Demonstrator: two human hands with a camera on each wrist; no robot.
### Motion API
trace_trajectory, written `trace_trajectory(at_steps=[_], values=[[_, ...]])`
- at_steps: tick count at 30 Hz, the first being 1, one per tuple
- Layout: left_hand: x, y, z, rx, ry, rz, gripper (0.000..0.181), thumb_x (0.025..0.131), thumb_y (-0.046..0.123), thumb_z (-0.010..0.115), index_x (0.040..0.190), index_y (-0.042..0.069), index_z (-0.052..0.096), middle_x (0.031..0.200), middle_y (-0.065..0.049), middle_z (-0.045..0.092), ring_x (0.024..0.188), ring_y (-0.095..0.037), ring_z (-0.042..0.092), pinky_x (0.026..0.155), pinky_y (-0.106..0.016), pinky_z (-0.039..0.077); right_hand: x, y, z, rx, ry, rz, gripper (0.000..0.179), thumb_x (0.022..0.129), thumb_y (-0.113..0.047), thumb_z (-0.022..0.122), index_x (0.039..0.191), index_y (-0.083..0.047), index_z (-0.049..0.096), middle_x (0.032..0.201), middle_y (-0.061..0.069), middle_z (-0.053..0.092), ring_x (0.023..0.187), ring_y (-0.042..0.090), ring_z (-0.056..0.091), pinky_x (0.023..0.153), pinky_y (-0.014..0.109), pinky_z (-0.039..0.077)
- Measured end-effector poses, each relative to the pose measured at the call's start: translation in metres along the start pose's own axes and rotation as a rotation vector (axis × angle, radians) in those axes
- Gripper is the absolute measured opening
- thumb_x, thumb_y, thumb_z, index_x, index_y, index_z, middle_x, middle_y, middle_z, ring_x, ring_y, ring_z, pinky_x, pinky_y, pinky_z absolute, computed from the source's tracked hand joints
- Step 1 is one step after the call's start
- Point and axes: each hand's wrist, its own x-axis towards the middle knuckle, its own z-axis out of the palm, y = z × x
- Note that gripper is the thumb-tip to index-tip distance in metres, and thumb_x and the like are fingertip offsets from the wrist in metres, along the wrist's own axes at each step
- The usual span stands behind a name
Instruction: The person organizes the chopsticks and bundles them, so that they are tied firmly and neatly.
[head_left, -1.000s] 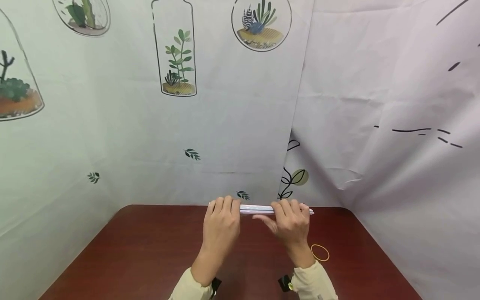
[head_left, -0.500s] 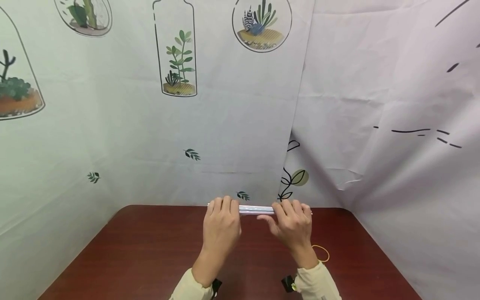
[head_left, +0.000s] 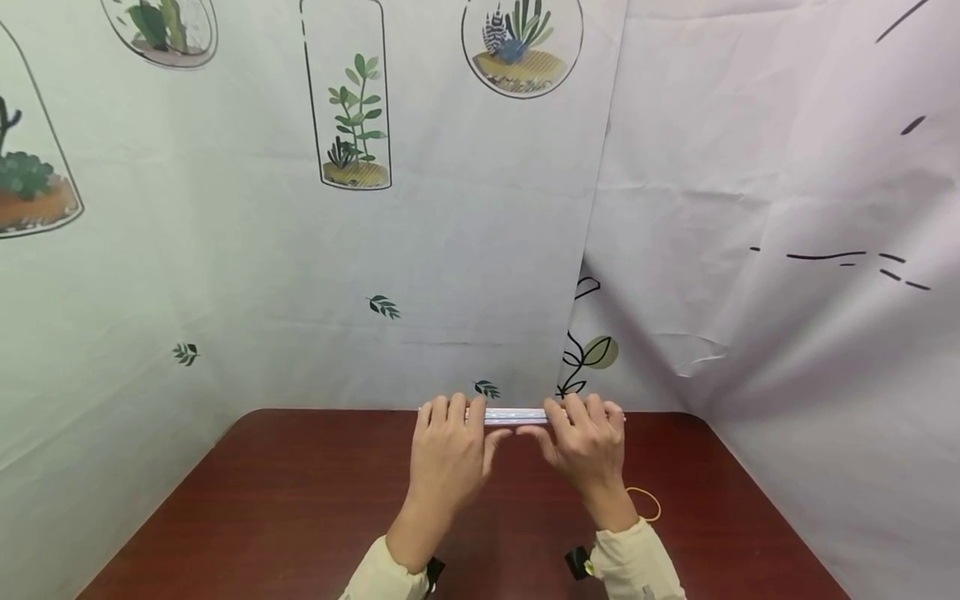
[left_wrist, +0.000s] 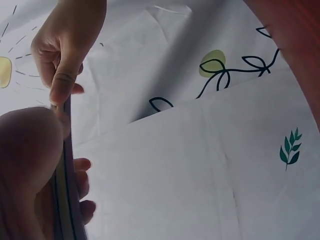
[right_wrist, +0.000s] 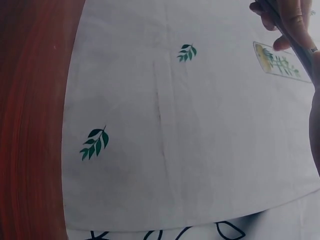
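Note:
A bundle of long, thin, whitish sticks lies level across both hands, above the far edge of the table. Its kind is not plain; in the left wrist view the bundle looks like dark and light strips side by side. My left hand grips the left part, fingers curled over the top. My right hand holds the right part the same way. Both thumbs point inward below the bundle, tips close together. In the right wrist view the left hand shows at the top right corner, holding the bundle.
A yellow rubber band lies on the dark red table, right of my right wrist. White cloth printed with plants hangs behind the table and along its sides. Small black devices sit at both wrists.
My left thumb has come out to the right below the bundle. The right hand has shifted slightly right along it, and less of the bundle's right end sticks out.

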Motion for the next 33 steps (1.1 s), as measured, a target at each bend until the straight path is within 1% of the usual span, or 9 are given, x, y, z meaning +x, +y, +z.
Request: trace_trajectory(at_steps=[3,6,11,15,19,22,24,30,33], values=[[0.000,0.001,0.002,0.016,0.040,-0.008,0.053,0.104,0.049,0.030,0.100,0.006,0.061,0.084,-0.011,0.055,0.079,-0.031,0.052,0.076,-0.044,0.044,0.000,-0.001,0.001,0.004,0.019,0.005,0.062,0.095,-0.063,0.046,0.081,-0.007,0.068,0.067,0.006,0.052,0.058,0.029,0.045,0.064,0.045,0.032],[0.000,-0.001,0.003,0.021,0.095,-0.019,0.057,0.105,0.049,0.024,0.094,0.007,0.061,0.081,-0.012,0.055,0.078,-0.031,0.054,0.076,-0.044,0.045,0.001,-0.004,0.003,0.022,0.024,0.012,0.059,0.094,-0.062,0.049,0.083,-0.007,0.069,0.068,0.006,0.054,0.060,0.029,0.046,0.065,0.045,0.031],[0.001,-0.003,0.003,0.014,0.120,-0.043,0.053,0.105,0.048,0.028,0.093,0.008,0.062,0.081,-0.012,0.055,0.079,-0.032,0.055,0.077,-0.045,0.045,0.002,-0.008,0.004,0.082,-0.012,0.032,0.051,0.097,-0.054,0.051,0.091,-0.007,0.073,0.075,0.007,0.059,0.066,0.030,0.050,0.070,0.048,0.032],[0.002,-0.002,0.001,0.027,0.108,-0.047,0.050,0.105,0.044,0.031,0.097,0.006,0.064,0.083,-0.013,0.057,0.081,-0.033,0.055,0.079,-0.047,0.045,0.002,-0.012,0.003,0.058,-0.046,0.049,0.047,0.100,-0.050,0.048,0.099,-0.010,0.074,0.078,0.009,0.059,0.068,0.032,0.049,0.070,0.050,0.032],[0.003,0.001,0.001,0.023,0.099,-0.058,0.040,0.100,0.038,0.042,0.096,0.005,0.063,0.084,-0.014,0.057,0.082,-0.033,0.054,0.079,-0.048,0.045,0.001,-0.015,0.002,0.037,-0.090,0.076,0.047,0.101,-0.049,0.043,0.095,-0.010,0.069,0.079,0.011,0.057,0.070,0.034,0.048,0.071,0.053,0.033],[0.002,0.003,0.001,0.011,0.104,-0.064,0.034,0.096,0.037,0.047,0.094,0.006,0.062,0.084,-0.014,0.056,0.082,-0.034,0.053,0.080,-0.048,0.044,0.001,-0.016,0.000,0.039,-0.092,0.094,0.048,0.101,-0.050,0.041,0.089,-0.009,0.064,0.077,0.011,0.056,0.070,0.034,0.048,0.070,0.054,0.033],[0.001,0.004,0.002,0.002,0.107,-0.068,0.034,0.097,0.037,0.045,0.093,0.008,0.062,0.084,-0.014,0.055,0.082,-0.033,0.052,0.080,-0.049,0.043,0.001,-0.016,-0.001,0.038,-0.086,0.095,0.049,0.101,-0.050,0.041,0.086,-0.009,0.063,0.076,0.011,0.055,0.069,0.034,0.048,0.070,0.053,0.033],[0.002,0.004,0.001,-0.021,0.101,-0.074,0.044,0.104,0.041,0.032,0.093,0.011,0.061,0.082,-0.013,0.053,0.082,-0.033,0.052,0.081,-0.048,0.043,0.005,-0.014,-0.003,0.041,-0.083,0.080,0.048,0.101,-0.050,0.042,0.086,-0.009,0.063,0.076,0.010,0.055,0.068,0.034,0.047,0.070,0.052,0.032],[0.004,0.001,-0.001,-0.019,0.096,-0.068,0.039,0.102,0.040,0.036,0.092,0.011,0.061,0.082,-0.013,0.053,0.083,-0.033,0.053,0.081,-0.047,0.043,0.008,-0.012,-0.003,0.063,-0.069,0.066,0.047,0.100,-0.050,0.045,0.088,-0.009,0.066,0.077,0.008,0.057,0.068,0.032,0.049,0.069,0.051,0.034]])
